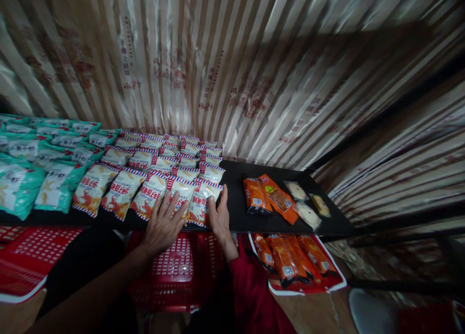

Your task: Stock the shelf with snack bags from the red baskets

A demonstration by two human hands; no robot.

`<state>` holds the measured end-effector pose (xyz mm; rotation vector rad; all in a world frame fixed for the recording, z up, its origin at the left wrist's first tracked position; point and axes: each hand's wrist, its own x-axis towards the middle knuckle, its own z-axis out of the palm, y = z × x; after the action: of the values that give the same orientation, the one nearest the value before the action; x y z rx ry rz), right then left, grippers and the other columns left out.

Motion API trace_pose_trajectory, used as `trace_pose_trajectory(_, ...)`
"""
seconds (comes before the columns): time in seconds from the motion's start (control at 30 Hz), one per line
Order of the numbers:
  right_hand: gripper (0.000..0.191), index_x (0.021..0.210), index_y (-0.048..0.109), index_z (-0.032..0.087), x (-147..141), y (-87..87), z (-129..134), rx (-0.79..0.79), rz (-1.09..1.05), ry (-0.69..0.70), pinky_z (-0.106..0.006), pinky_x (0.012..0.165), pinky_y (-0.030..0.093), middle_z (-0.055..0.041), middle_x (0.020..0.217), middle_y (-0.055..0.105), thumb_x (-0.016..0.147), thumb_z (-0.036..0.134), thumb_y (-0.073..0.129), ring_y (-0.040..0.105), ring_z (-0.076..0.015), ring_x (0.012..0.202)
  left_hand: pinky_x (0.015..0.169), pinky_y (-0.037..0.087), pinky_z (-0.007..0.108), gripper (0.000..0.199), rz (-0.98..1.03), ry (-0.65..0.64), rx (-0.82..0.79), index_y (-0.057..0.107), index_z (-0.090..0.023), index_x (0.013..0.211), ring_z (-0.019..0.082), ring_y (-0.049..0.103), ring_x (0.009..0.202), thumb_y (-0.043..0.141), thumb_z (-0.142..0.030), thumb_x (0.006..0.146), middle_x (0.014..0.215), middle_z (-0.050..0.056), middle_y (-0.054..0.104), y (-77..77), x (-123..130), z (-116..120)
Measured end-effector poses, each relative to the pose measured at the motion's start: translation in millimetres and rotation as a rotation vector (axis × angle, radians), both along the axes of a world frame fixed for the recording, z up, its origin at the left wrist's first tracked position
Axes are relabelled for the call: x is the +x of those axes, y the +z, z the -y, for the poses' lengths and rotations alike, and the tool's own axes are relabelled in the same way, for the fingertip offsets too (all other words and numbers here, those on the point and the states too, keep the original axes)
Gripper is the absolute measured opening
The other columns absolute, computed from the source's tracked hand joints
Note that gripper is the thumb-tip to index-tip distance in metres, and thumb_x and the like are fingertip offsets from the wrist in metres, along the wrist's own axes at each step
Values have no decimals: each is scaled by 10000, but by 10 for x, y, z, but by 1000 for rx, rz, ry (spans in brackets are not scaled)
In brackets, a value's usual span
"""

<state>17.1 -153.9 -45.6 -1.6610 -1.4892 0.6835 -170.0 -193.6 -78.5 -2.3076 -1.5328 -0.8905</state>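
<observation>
Head view: left hand (163, 225) spread across front-row snack bags (149, 191), gripping none; right hand (220, 218) against end bag (199, 204), grip unclear. Row near black table's (234, 193) edge; uneven push could topple it.

Jammed from 9 to 12, but we've got a lane at 1

Going by our right hand (220, 217), a strip of black tabletop (235, 188) runs off at 1 o'clock, wide enough for a hand to slide through. Orange bags (257, 197) box it in at 2. White snack bags (152, 186) crowd 9 to 12, our left hand (163, 226) sits in the way at 9, and striped sheeting (181, 82) walls us off at 12.
</observation>
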Motion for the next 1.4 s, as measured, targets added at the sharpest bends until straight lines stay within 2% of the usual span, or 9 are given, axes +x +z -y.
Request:
trace_pose_trajectory(0.17,760,1493,92,132,-36,-66,-50,-60,64,-33,-399,996,402,-174,1401,462,902,547,327,510,-282,1237,1140,188,542,541,-7,6,-19,438,-273,1381,310,179,1417,544,-380,861,1503,101,320,2,2,-15)
trace_pose_trajectory(0.33,766,1495,95,129,-31,-184,-108,3,100,-52,-419,961,427,-188,1387,476,902,550,336,536,-294,1203,1137,193,539,548,8,-12,18,425,-254,1391,314,175,1419,539,-359,865,1514,114,286,-14,4,-34)
trace_pose_trajectory(0.47,801,1487,110,89,-37,-176,-23,312,262,-93,-481,1053,333,-219,1482,317,893,541,401,322,-303,1364,1146,170,524,548,29,-11,60,422,-262,1392,307,157,1425,541,-357,865,1528,97,257,-51,4,-41)
trace_pose_trajectory(0.53,725,1487,148,130,-64,-121,83,485,413,-70,-506,1086,272,-191,1522,243,911,466,430,205,-296,1411,1149,160,520,557,32,-7,61,414,-271,1396,306,145,1427,546,-364,863,1538,88,233,-68,5,-35)
trace_pose_trajectory(0.6,578,1474,229,214,-114,-57,198,571,568,19,-517,1091,249,-130,1548,207,940,343,408,144,-288,1429,1151,153,516,562,36,-5,53,401,-278,1402,303,135,1430,543,-368,866,1547,83,202,-73,7,-21)
trace_pose_trajectory(0.67,505,1445,316,262,-177,-7,283,571,689,106,-528,1091,234,-87,1560,188,945,270,386,98,-298,1437,1152,144,510,554,49,-9,55,393,-278,1406,297,129,1432,528,-360,875,1554,83,174,-55,1,-1)
trace_pose_trajectory(0.73,497,1436,345,261,-238,20,315,529,757,137,-539,1092,223,-76,1561,191,941,279,388,58,-314,1440,1153,133,507,537,77,-5,67,393,-278,1407,288,127,1434,507,-346,887,1555,81,163,-14,-22,16)
trace_pose_trajectory(1.0,644,1443,335,272,-352,66,156,432,819,137,-593,1080,189,-73,1553,225,872,536,468,32,-367,1431,1134,129,575,524,139,121,86,428,-264,1388,334,88,1433,504,-379,882,1563,70,118,179,-208,-96)
trace_pose_trajectory(1.4,661,1436,349,243,-357,-2,13,453,867,162,-581,1076,199,-82,1536,273,858,540,476,83,-361,1429,1127,136,597,566,81,141,36,367,-249,1421,332,67,1433,498,-354,880,1551,93,180,118,-191,-218)
